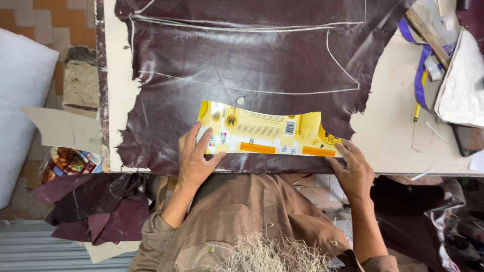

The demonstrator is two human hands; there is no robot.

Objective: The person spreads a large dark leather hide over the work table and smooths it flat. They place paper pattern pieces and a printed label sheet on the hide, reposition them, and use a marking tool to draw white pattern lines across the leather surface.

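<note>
hands, two: left hand (195, 160), right hand (353, 168) pressing one yellow card pattern (267, 133).

Soft, even daylight fills the view, bright on the pale bench (390, 131) and leaving only faint shadows. Beyond the fingers (194, 138), the dark leather hide (242, 55) carries broad whitish glare along its creases. Focus is sharp at the centre, while the near corners below the fingers fall dimmer and slightly soft.
</note>
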